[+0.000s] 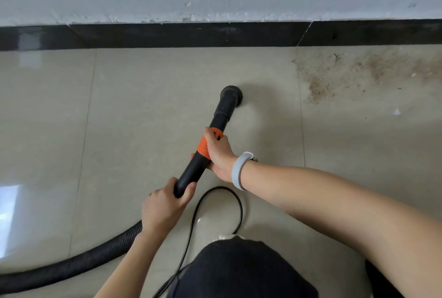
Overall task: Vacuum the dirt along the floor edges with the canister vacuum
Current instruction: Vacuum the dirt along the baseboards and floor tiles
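Both hands hold the black plastic vacuum wand (210, 147): the right hand (218, 154) is wrapped around its orange band, the left hand (165, 204) is closed on the rear end where the ribbed black hose (71, 264) joins. Ahead of the right hand, the round black nozzle (231, 95) sits on clean beige tile. The brown dirt patch (346, 73) lies well to that hand's right, against the dark baseboard (167, 34). The thin black cord (215, 207) loops just behind both hands; a sideways sweep could snag it
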A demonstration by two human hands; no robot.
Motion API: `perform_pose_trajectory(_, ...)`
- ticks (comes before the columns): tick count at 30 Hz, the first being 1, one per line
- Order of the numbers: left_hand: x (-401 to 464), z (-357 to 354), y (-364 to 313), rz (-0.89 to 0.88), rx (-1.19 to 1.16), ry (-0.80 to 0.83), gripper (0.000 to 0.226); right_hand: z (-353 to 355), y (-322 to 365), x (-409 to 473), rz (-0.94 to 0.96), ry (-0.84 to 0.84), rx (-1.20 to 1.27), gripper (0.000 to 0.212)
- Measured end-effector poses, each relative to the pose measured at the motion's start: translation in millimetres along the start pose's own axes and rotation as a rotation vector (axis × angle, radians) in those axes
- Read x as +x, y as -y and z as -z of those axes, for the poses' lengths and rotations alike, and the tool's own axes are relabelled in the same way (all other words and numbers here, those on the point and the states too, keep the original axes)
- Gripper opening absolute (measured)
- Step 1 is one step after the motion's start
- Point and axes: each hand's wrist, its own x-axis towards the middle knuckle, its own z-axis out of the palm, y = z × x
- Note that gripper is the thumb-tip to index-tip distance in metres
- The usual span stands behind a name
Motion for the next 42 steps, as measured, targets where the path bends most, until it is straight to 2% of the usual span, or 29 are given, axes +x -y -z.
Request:
perform_pose_trajectory(3, 13.2, -0.8, -38.0, -0.059, 0.057, -0.002, 0.041, 28.5, 28.3, 1.9, 0.031, -0.013, 0.035, 0.038)
perform_pose_trajectory(7, 31.8, -7.9, -109.8, -0.086, 0.065, -0.032, 0.048, 74.4, 83.6, 10.6, 0.081, -0.003, 0.037, 0.029)
perform_pose_trajectory(11, 50.3, -13.5, -177.3, -0.092, 0.098, -0.036, 0.046, 118.9, 134.0, 16.4, 0.093, 0.016, 0.062, 0.030)
perform_pose_trajectory(15, 61.9, -18.3, -220.9, -0.127, 0.230, -0.024, 0.045, 157.9, 157.5, 23.3, 0.079, 0.045, 0.124, 0.036)
perform_pose_trajectory(19, 59.7, -13.2, -243.7, -0.136, 0.284, -0.013, 0.047, 179.6, 170.1, 19.6, 0.043, 0.103, 0.168, 0.032)
perform_pose_trajectory(24, 52.7, -7.4, -260.5, -0.134, 0.368, -0.026, 0.044, 192.2, 174.0, 13.1, 0.026, 0.143, 0.192, 0.044)
perform_pose_trajectory(32, 47.4, -41.4, -285.5, -0.163, 0.340, -0.068, 0.044, 227.1, 175.9, 18.6, 0.075, 0.064, 0.177, 0.051)
perform_pose_trajectory(42, 68.8, -59.3, -333.6, -0.368, 0.431, -0.057, 0.045, 286.2, 196.9, 18.9, 0.132, -0.003, 0.353, 0.047)
